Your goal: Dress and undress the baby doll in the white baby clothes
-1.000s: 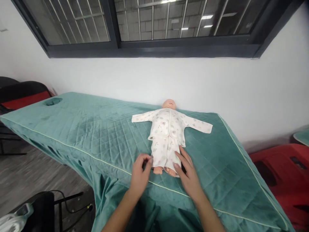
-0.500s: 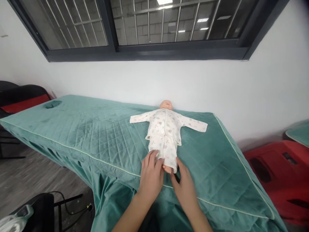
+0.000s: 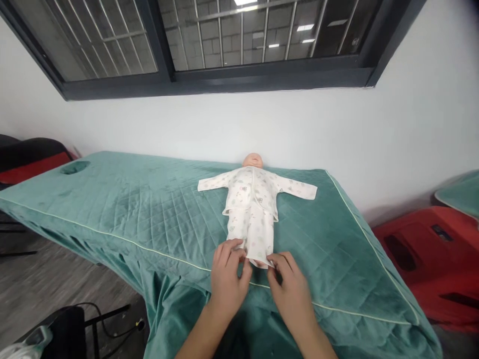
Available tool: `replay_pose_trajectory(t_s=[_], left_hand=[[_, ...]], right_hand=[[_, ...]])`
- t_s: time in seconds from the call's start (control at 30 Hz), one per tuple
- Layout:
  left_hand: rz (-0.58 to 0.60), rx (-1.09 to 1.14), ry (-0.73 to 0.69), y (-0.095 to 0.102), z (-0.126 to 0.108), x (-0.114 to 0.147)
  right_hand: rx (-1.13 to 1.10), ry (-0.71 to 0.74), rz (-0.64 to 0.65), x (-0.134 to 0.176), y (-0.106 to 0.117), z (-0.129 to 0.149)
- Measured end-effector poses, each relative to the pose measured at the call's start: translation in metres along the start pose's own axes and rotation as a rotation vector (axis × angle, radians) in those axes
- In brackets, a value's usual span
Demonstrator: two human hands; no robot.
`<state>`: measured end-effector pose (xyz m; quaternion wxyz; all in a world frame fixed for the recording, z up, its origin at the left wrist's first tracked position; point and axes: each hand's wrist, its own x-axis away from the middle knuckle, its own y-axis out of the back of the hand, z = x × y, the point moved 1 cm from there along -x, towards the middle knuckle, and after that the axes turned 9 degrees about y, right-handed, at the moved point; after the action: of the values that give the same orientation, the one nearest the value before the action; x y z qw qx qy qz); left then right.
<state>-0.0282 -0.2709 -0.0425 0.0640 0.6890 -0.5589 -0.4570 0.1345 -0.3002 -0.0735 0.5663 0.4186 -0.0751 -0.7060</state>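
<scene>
A baby doll (image 3: 253, 160) lies on its back, its head by the wall. It wears a white printed jacket (image 3: 249, 189) with the sleeves spread wide and matching trousers (image 3: 258, 234). My left hand (image 3: 229, 271) pinches the trouser hem near the doll's feet, with thumb and fingers close together. On the other side, my right hand (image 3: 289, 284) grips the opposite corner of the same hem. Between them the trouser leg end is drawn out flat, and the doll's feet are mostly covered by the cloth.
The doll rests on a bed with a green quilted cover (image 3: 149, 199), a round hole (image 3: 75, 167) at its left end. Red plastic chairs (image 3: 430, 259) stand at the right. A black stool (image 3: 56, 329) and a cable are at lower left. The wall and barred window lie behind.
My two hands have closed on the trouser hem, which is now pulled wider and lower over the doll's feet. The camera view has tilted slightly.
</scene>
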Motion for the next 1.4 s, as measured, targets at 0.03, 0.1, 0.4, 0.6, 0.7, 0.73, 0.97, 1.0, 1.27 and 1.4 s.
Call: replay_pose_trajectory(t_s=[0.03,0.1,0.4,0.6,0.7,0.73,0.97,1.0,1.27,1.4], left_hand=[[-0.007,0.0,0.005,-0.001,0.001,0.002],[0.003,-0.001,0.02,-0.004,0.005,0.006],[0.115,0.229,0.237,0.003,0.036,0.021],[0.112,0.252,0.36,0.004,0.056,0.017],[0.164,0.136,0.339,-0.001,0.06,0.008],[0.188,0.091,0.343,-0.003,0.061,0.005],[0.326,0.098,0.496,0.004,0.065,0.001],[0.333,0.135,0.516,0.009,0.062,0.001],[0.297,0.216,0.526,0.028,0.045,0.001],[0.318,0.342,0.507,0.023,0.06,0.007]], right_hand=[[0.005,0.013,0.001,0.002,0.0,0.0],[0.014,0.027,0.013,0.007,-0.002,-0.002],[0.024,0.093,0.086,0.003,-0.002,-0.005],[0.178,0.254,0.174,-0.023,-0.023,0.019],[0.263,0.262,0.153,-0.037,-0.033,0.025],[0.284,0.266,0.146,-0.041,-0.035,0.026],[0.283,0.29,0.112,-0.049,-0.025,0.027],[0.256,0.3,0.097,-0.049,-0.022,0.029],[0.154,0.376,0.088,-0.036,-0.013,0.035],[0.063,0.32,0.089,-0.031,-0.012,0.032]])
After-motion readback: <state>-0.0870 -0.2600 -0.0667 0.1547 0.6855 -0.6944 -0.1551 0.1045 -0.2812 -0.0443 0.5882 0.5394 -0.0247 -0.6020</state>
